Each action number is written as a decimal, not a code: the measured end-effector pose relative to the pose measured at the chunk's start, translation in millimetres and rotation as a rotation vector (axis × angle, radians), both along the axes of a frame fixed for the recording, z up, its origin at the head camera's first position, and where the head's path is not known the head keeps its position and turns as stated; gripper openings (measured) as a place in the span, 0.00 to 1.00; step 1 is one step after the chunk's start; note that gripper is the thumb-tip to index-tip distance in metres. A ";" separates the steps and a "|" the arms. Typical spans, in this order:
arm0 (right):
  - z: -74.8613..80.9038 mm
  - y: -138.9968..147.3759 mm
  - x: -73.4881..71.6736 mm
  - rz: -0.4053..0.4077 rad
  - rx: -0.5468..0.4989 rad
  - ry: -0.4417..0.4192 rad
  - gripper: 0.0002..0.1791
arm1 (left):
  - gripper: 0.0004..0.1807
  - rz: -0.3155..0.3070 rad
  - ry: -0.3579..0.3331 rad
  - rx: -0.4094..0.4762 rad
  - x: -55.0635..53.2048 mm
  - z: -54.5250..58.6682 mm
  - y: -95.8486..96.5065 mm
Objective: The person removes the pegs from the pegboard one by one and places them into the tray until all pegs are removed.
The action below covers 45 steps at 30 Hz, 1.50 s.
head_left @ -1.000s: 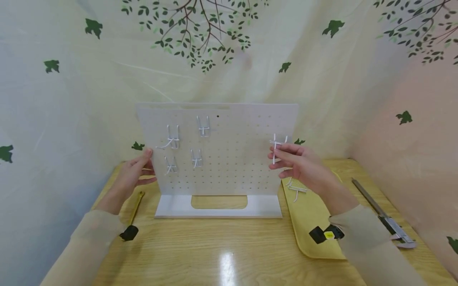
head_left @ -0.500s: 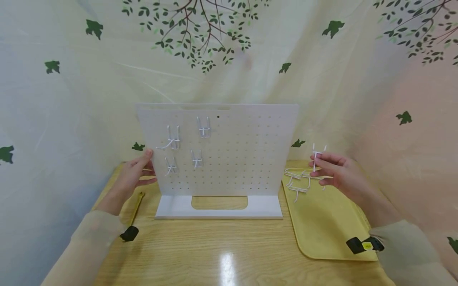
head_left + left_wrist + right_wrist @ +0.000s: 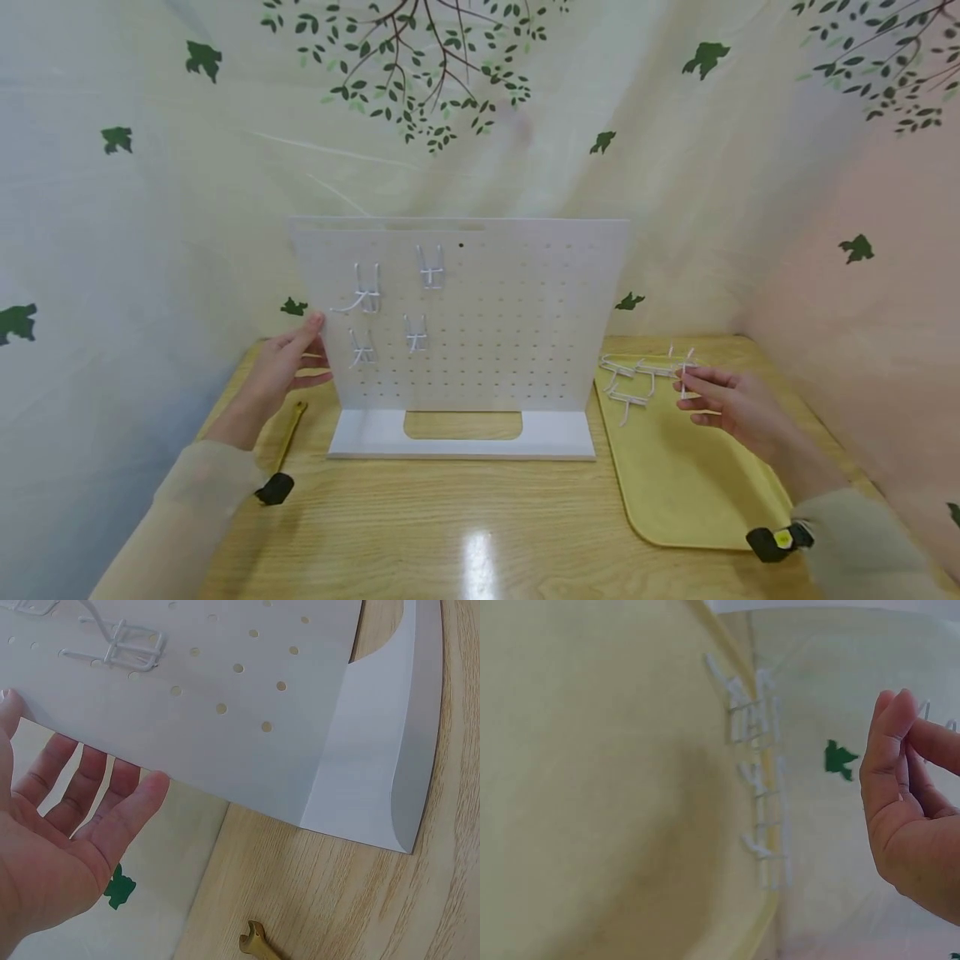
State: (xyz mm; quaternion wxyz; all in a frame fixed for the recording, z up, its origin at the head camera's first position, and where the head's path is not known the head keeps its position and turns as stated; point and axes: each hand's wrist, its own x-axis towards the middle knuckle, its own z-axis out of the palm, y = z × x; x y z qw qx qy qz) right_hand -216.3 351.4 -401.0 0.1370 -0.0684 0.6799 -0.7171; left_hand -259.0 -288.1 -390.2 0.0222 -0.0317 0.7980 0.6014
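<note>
White hooks (image 3: 367, 294) sit in the left half of a white, perforated board (image 3: 502, 333), four in all; from the board's centre one is near 10 o'clock, one near 11, and two between 8 and 9; the board stands upright on the table (image 3: 412, 517), its base having a wide cut-out at 6 o'clock. At 9 o'clock the left hand (image 3: 287, 358) grips the board's side edge, thumb at the front and the other fingers reaching behind. The right hand (image 3: 731, 404), between 3 and 4 o'clock, pinches a white wire hook (image 3: 684, 383) between thumb and fingers, its two prongs pointing toward 12; it is over the far end of a yellow tray (image 3: 690, 500), which lies at 4 o'clock; whether it touches anything there I cannot tell. Loose hooks (image 3: 628, 401) lie in the tray toward its 11 o'clock, blurred in the right wrist view. A brass-coloured wrench (image 3: 291, 437) lies at 8 o'clock, just beside the left forearm; each wrist wears a black camera (image 3: 275, 489), the right one with a yellow label (image 3: 783, 539), its marking too small to read; behind, a pale curtain (image 3: 525, 179) bears printed green leaves.
</note>
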 end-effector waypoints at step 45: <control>-60.8 7.2 -11.2 -0.084 0.278 -0.300 0.07 | 0.46 0.018 -0.010 0.001 -2.0 1.5 1.3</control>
